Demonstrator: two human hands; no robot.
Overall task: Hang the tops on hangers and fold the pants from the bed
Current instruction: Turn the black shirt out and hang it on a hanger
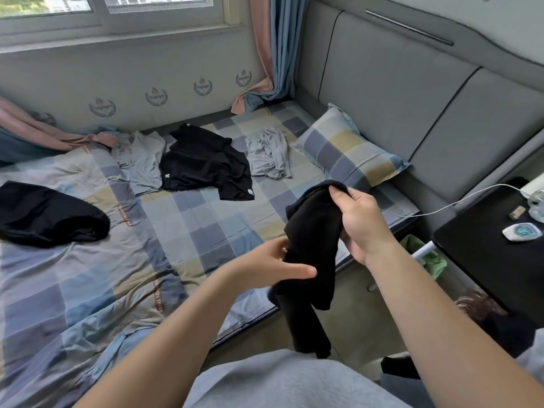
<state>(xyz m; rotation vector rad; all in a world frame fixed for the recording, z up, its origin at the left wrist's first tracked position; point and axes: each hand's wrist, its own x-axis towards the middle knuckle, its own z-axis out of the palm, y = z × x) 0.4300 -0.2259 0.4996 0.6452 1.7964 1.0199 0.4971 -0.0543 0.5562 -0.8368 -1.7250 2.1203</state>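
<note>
Both bare arms stretch forward. The right hand (360, 222) is up higher, fingers pinching the top of the black garment (315, 231). The left hand (279, 265) is lower, thumb across, gripping its middle.

Checked bed (191, 225), pillow (350, 151) at its head. Grey top (147, 163), black top (203, 163) and crumpled grey piece (269, 153) lie mid-bed. Black garment (50, 214) far left.

Head cam, fwd/down, close over bed (188, 231)

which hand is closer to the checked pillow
Right. The right hand grips the black garment right by the pillow; the left hand holds it lower, farther away.
</note>
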